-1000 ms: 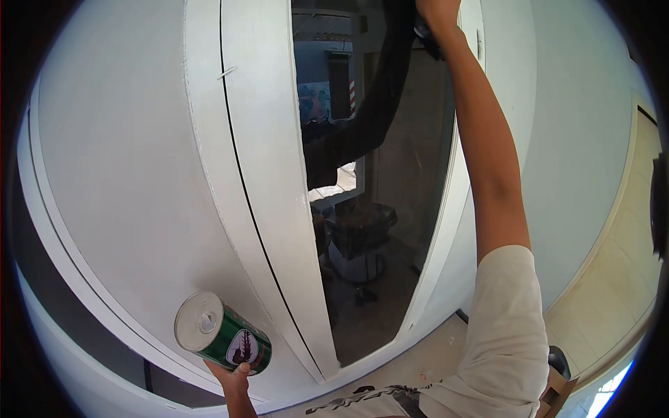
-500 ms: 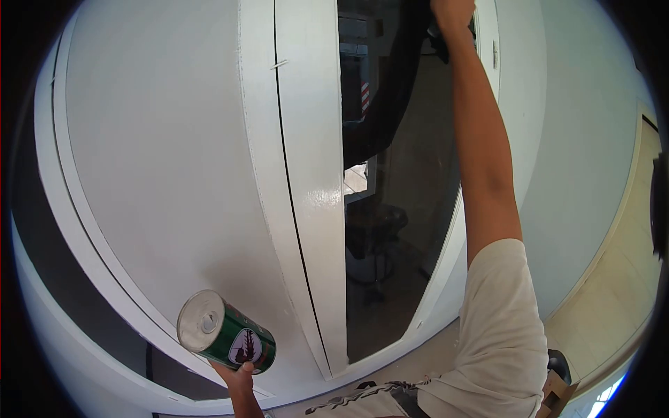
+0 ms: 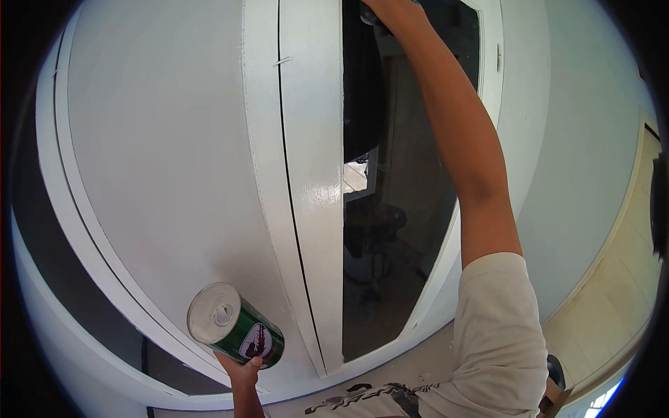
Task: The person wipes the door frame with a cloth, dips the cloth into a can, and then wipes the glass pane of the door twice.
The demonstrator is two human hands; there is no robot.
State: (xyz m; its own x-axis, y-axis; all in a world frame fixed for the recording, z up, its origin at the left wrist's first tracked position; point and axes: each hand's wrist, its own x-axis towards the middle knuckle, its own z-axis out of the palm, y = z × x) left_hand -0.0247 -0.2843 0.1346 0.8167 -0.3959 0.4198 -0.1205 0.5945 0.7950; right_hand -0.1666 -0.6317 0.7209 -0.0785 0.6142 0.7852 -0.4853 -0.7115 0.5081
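My left hand [image 3: 240,368] is closed round a green can [image 3: 240,341] with a pale metal lid and an oval picture label. The can is tilted, its round top turned towards the left, in front of the white panel [image 3: 167,153]. High up, my right hand [image 3: 396,10] reaches to the dark glass pane [image 3: 411,230], partly cut off by the top edge of the view. It is closed on a dark object [image 3: 371,15] whose kind I cannot make out.
A white frame [image 3: 311,181] with a narrow dark gap stands between panel and glass. Pale wall [image 3: 585,139] curves away on the right, with a beige door [image 3: 620,265] beyond. A dark rounded thing [image 3: 555,371] lies low right, beside my sleeve.
My right hand has moved left across the top of the glass with the dark object. My left hand and the can have shifted slightly right and up.
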